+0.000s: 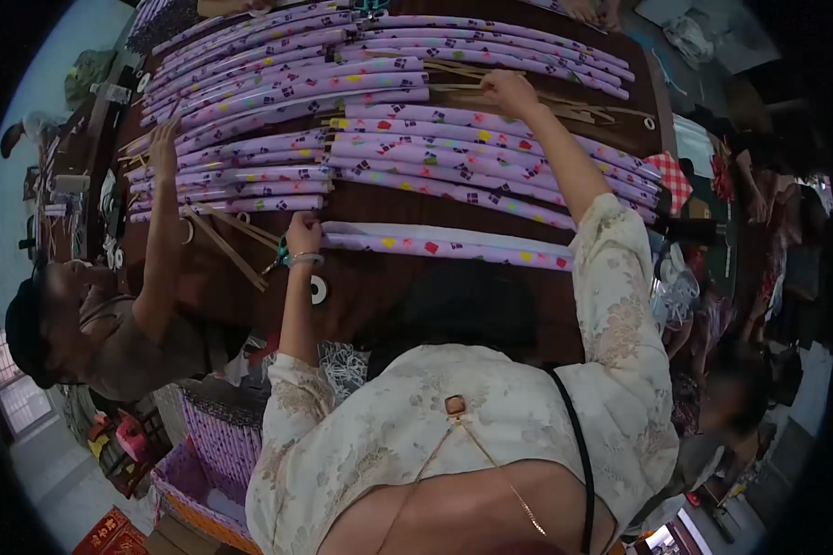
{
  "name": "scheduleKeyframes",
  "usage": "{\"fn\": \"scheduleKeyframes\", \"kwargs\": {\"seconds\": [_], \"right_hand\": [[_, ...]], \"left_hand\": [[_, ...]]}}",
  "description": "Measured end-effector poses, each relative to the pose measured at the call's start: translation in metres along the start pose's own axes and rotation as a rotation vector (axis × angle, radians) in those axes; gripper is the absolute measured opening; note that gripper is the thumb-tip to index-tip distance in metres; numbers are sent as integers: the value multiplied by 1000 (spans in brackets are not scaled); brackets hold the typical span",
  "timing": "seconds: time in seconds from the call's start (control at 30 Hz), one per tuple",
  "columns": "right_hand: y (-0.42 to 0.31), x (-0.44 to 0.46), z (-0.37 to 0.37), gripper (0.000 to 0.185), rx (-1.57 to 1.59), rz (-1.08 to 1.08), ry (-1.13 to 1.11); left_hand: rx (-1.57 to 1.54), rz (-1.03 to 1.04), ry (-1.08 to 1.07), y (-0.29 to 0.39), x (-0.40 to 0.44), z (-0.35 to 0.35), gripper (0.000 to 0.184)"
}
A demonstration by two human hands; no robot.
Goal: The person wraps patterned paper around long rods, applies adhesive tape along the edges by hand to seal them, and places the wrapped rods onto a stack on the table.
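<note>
My left hand (303, 235) is closed at the left end of a purple patterned paper roll (453, 247), which has a pale strip along its far edge. Scissors with teal handles (280, 252) are right beside that hand; whether the fingers also hold them I cannot tell. My right hand (510, 93) reaches far across the table, its fingers drawn together over thin brown strips (565, 104). What it grips, if anything, is hidden. Between my hands lie several long purple patterned rolls (435, 155) side by side.
More purple rolls (259, 92) cover the far part of the brown table (370, 301). A tape roll (318, 289) and flat brown strips (227, 248) lie near my left hand. At left, a co-worker's hand (164, 148) touches rolls. A purple-lined basket (199, 476) stands below.
</note>
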State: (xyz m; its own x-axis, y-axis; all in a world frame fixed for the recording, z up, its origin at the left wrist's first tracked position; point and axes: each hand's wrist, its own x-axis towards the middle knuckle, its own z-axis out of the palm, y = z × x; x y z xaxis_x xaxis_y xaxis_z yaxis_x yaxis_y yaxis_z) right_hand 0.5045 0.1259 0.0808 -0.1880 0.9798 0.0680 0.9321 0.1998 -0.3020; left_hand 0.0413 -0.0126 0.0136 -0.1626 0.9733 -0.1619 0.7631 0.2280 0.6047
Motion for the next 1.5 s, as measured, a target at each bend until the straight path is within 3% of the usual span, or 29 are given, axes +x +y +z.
{"fn": "scheduleKeyframes", "kwargs": {"seconds": [0.07, 0.13, 0.2, 0.33, 0.5, 0.63, 0.7, 0.8, 0.9, 1.07, 1.13, 1.2, 1.3, 1.5], "right_hand": [[6, 25, 19, 19, -29, -44, 22], [3, 41, 30, 21, -71, -9, -246], [6, 45, 39, 22, -66, -60, -151], [21, 49, 43, 17, -46, -162, -121], [29, 44, 44, 17, -209, -298, -90], [29, 41, 15, 15, -313, -219, -54], [23, 43, -11, 15, -313, -40, 70], [13, 35, -72, 16, -427, 8, 119], [-4, 0, -144, 18, -562, -79, 291], [-56, -99, -263, 18, -802, 61, 503], [-77, -142, -306, 17, -833, 78, 590], [-98, -180, -342, 16, -842, 93, 653], [-133, -233, -382, 15, -838, 95, 703], [-190, -323, -407, 14, -691, 115, 519]], "left_hand": [[59, 1, 11, 11, -4, -5, 21], [74, -6, 5, -1, 3, 0, 20], [-76, -11, -27, -15, 6, 4, 19], [36, 63, 20, -2, -1, -4, 20], [-70, -88, 28, 1, -11, -15, 24], [-42, 9, 200, 32, -34, -42, 24], [-15, 46, 253, 39, -41, -51, 22], [42, 314, 454, 66, -49, -61, 14], [-83, 429, 454, 108, -58, -78, 12], [-114, 861, 607, 188, -59, -100, 15], [-331, 990, 603, 232, -59, -96, 13], [-385, 1286, 703, 285, -49, -97, 12], [-108, 1215, 513, 332, -64, -112, 12], [-291, 1373, 5, 372, -109, -152, 14]]}}
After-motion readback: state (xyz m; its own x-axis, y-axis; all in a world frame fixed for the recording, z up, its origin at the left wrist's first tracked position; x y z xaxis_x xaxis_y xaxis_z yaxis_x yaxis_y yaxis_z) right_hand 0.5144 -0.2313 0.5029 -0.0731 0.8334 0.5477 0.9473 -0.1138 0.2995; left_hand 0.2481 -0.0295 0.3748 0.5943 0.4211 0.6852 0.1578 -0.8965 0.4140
